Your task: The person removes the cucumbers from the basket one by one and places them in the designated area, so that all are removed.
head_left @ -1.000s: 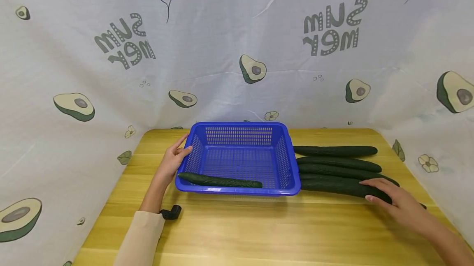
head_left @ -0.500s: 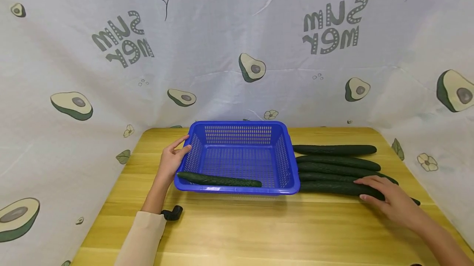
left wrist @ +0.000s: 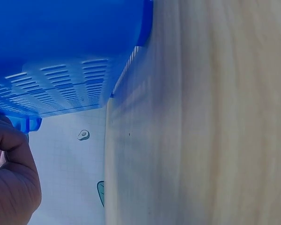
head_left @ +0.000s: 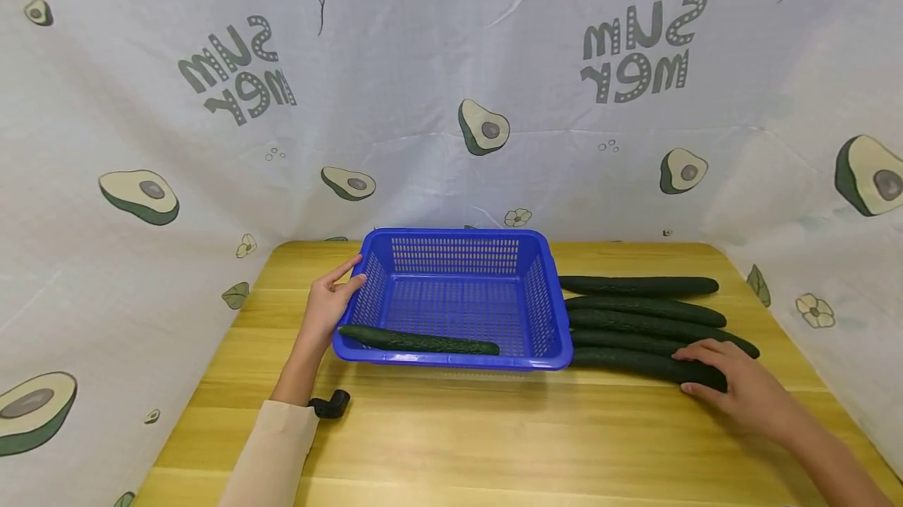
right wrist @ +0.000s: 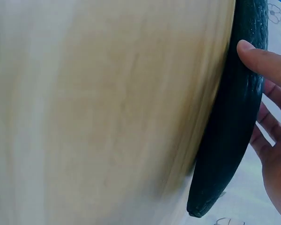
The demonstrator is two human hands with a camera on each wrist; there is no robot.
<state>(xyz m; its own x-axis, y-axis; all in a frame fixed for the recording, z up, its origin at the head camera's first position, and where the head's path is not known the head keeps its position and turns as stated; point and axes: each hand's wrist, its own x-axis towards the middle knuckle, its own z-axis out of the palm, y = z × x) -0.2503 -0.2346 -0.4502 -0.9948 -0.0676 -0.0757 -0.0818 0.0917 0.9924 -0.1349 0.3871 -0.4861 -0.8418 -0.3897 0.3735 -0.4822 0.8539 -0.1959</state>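
Note:
My left hand (head_left: 328, 303) grips the left rim of a blue plastic basket (head_left: 451, 362), thumb on top. In the left wrist view its fingers (left wrist: 14, 145) curl by the basket's slotted side (left wrist: 61, 89). One dark green cucumber (head_left: 423, 344) lies along the basket's front inside, its left end up near the corner rim. To the right of the basket, my right hand (head_left: 741, 385) pinches the nearest cucumber (head_left: 628, 360) near its right end. The right wrist view shows the thumb (right wrist: 264, 63) on one side of this cucumber (right wrist: 234, 117), with fingers on the other.
Several more cucumbers (head_left: 638, 285) lie in a row right of the basket, behind the held one. The wooden table (head_left: 451, 444) stretches out in front. A white cloth (head_left: 409, 99) printed with avocados surrounds the back and sides. A black wrist piece (head_left: 330, 405) sits at my left wrist.
My right hand has moved slightly left, and the front cucumber has slid left and separated a little from the one behind it. My left hand has stayed on the basket rim.

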